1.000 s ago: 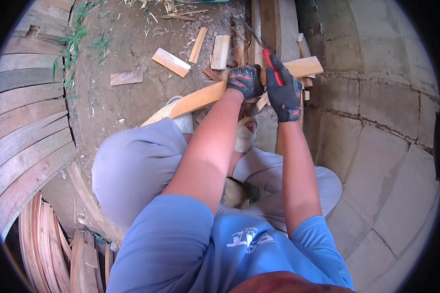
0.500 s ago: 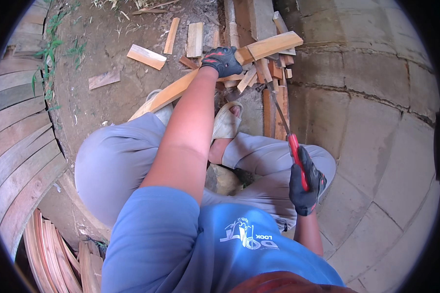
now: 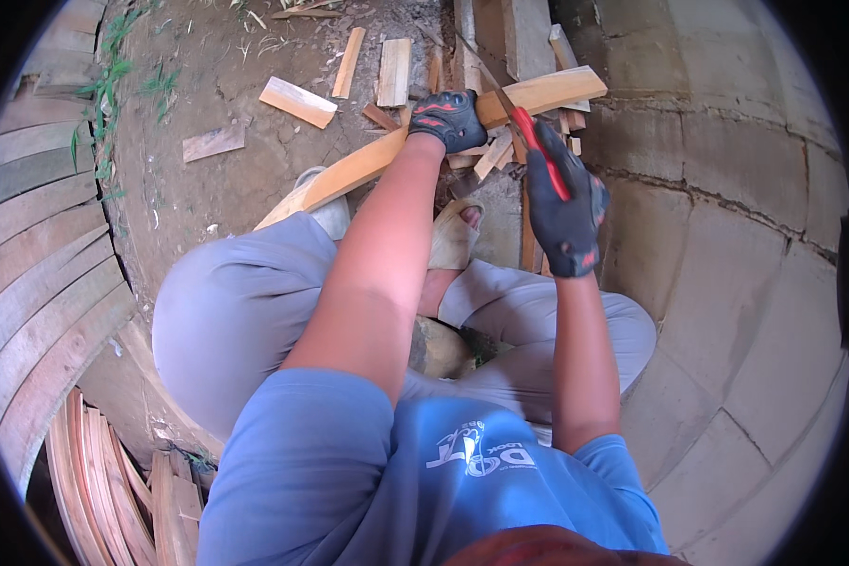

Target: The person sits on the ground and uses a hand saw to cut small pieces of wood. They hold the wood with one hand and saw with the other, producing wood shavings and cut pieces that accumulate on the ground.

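My left hand, in a black glove with red marks, is closed over a long wooden plank and holds it down. The plank runs slantwise from beside my foot up to the right, past my knuckles. A handsaw with a red handle is gripped in my gloved right hand. Its thin blade lies across the plank just right of my left hand, the tip reaching beyond the far edge. How deep the blade sits in the wood cannot be made out.
Short wood offcuts are scattered on the dirt ground, with more piled under the plank's right part. Cracked concrete slabs spread on the right. Curved boards line the left, above stacked wood strips. My sandalled foot is below the plank.
My right hand has pushed the saw forward and slightly left, so its handle is now close to the plank and more blade shows past the far side. My left hand keeps its grip.
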Demonstrator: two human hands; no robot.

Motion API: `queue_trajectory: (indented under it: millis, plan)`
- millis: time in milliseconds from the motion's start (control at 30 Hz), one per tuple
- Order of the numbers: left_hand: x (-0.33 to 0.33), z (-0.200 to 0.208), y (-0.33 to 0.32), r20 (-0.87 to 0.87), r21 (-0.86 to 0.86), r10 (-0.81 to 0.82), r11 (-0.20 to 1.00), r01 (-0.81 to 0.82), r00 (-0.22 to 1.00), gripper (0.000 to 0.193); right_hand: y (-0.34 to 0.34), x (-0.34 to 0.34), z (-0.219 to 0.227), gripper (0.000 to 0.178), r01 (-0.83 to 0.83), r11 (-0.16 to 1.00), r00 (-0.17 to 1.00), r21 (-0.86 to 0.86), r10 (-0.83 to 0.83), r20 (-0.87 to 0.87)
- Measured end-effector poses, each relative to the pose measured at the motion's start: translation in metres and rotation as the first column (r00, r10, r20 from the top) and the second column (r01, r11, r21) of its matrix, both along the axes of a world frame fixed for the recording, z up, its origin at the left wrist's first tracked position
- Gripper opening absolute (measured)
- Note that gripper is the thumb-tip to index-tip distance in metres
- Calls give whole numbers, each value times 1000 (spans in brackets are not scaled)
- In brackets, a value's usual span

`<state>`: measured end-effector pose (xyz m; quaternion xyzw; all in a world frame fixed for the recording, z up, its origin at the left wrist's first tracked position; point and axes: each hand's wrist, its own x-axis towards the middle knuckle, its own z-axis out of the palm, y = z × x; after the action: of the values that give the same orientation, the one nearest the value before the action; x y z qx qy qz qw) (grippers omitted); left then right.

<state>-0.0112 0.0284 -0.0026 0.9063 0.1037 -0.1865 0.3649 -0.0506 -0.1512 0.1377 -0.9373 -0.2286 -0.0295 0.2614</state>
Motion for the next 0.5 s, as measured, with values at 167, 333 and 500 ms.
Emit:
queue_trajectory:
  millis: [167, 333, 500]
  plan:
    - [5, -2, 0, 9, -14, -18, 1000, 19, 1000, 55, 25, 13, -26, 39, 28, 1000, 997, -12, -29, -71]
    - [-19, 0, -39, 281, 210, 223, 935, -287, 933, 39, 23, 25, -24, 42, 24, 1000, 996, 2, -24, -81]
    - [-19, -17, -35, 296, 239, 165, 941, -241, 941, 33, 28, 21, -24, 42, 25, 999, 995, 38, -21, -101]
